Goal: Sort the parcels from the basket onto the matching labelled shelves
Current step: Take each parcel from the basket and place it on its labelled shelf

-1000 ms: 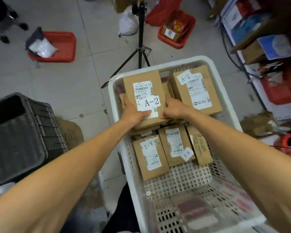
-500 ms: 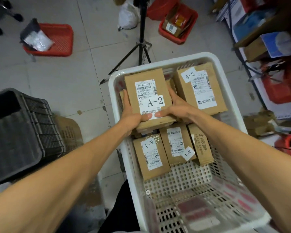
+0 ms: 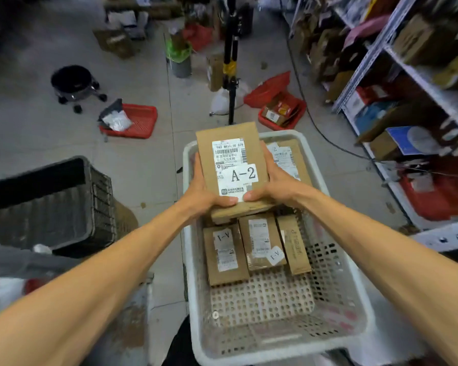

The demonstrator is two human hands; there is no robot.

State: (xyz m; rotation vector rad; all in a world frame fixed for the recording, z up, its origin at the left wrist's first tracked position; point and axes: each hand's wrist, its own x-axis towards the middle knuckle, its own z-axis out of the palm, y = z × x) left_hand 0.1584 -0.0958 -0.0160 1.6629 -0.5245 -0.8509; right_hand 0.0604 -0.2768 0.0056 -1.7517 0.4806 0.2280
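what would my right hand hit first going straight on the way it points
Likely the black tripod pole beyond the basket; the right hand, gripping the A-2 parcel, seems to be above the far rim, though depth is unclear.

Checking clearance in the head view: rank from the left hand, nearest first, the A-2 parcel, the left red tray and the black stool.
1. A-2 parcel, held in the left hand.
2. Red tray, on the floor ahead, left.
3. Black stool, farther back, left.
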